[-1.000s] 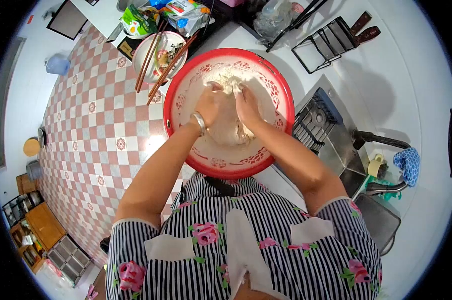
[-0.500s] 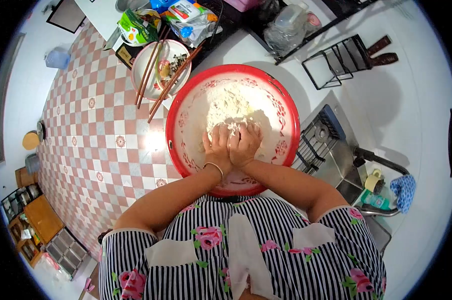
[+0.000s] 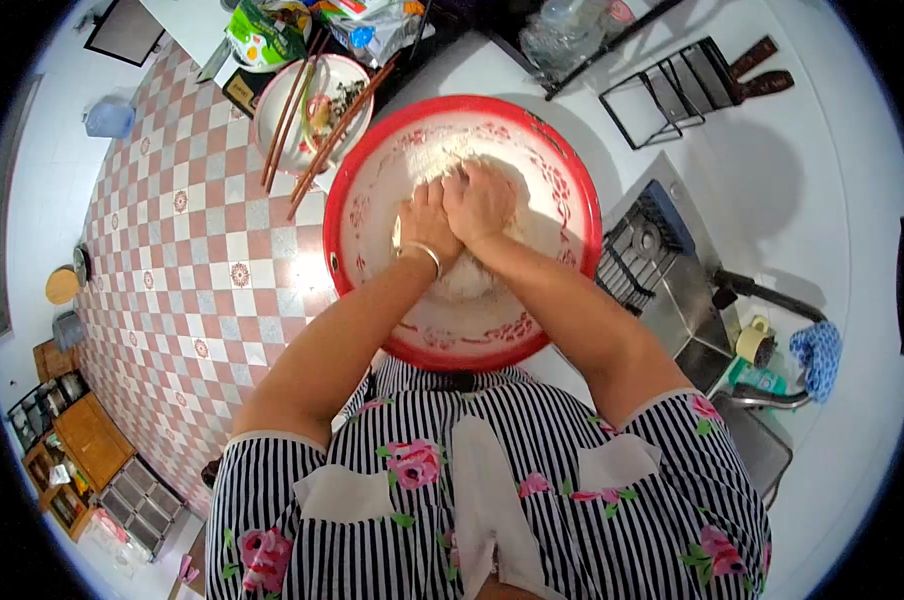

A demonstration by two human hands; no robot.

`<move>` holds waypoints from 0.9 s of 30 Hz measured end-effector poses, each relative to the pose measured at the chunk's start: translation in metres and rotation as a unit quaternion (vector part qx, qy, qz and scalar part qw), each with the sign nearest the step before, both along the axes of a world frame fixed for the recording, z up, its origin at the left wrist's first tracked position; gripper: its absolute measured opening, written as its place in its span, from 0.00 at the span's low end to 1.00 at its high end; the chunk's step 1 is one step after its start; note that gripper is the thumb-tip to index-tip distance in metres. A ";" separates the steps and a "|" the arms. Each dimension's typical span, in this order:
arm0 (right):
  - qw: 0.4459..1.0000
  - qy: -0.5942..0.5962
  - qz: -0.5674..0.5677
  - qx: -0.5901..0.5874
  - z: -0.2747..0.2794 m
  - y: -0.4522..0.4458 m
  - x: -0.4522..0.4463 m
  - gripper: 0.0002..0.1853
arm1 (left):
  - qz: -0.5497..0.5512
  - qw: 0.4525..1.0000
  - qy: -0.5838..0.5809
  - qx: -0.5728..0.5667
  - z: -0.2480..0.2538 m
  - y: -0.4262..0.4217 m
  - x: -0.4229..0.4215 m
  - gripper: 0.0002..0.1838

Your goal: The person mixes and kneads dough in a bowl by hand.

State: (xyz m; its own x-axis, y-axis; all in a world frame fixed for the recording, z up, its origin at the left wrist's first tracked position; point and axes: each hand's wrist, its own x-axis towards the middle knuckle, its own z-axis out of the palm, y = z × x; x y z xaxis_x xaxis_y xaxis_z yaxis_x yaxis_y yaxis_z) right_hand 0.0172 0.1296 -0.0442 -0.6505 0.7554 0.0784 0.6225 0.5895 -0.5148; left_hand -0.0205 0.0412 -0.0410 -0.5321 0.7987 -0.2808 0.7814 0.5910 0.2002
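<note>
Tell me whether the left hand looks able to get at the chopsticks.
Probably yes: the left hand is in the basin, but the chopsticks lie across the bowl just past it on the left side, and nothing seems to cover them.

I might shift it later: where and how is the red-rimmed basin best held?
Probably by the basin's red rim, at its left and right, coming from outside: the round rim looks free there, while the forearms cross its nearer part.

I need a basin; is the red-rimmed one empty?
Not empty: pale flour mixture shows inside the basin, by the left hand and right hand.
</note>
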 end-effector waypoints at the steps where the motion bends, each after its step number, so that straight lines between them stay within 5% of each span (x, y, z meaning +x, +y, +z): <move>1: 1.000 -0.016 0.007 -0.002 0.001 0.002 -0.002 0.17 | -0.003 1.000 -0.003 -0.003 0.001 -0.001 0.001 0.38; 4: 0.970 -0.144 0.128 -0.149 -0.028 0.035 0.006 0.18 | -0.021 0.995 -0.021 0.096 0.031 -0.021 0.016 0.37; 7: 0.949 -0.151 0.099 -0.259 0.035 0.026 0.043 0.19 | -0.031 0.988 -0.110 0.107 0.082 -0.044 0.025 0.37; 8: 0.943 -0.244 0.108 -0.198 0.041 0.012 0.051 0.17 | -0.018 0.988 -0.121 0.094 0.083 -0.048 0.023 0.37; 10: 0.959 -0.214 0.112 -0.150 0.048 -0.011 0.070 0.14 | -0.022 0.993 -0.110 0.032 0.081 -0.051 0.025 0.35; 13: 0.996 -0.058 0.062 -0.005 0.026 -0.038 0.091 0.13 | -0.055 0.996 -0.042 -0.058 0.052 -0.053 0.045 0.29; 17: 0.999 -0.044 0.021 -0.004 0.015 -0.036 0.067 0.12 | -0.024 0.999 -0.022 -0.037 0.009 -0.043 0.042 0.27; 27: 1.000 -0.012 0.007 0.026 -0.013 -0.004 0.028 0.13 | -0.046 0.997 0.001 -0.058 -0.009 -0.006 -0.002 0.31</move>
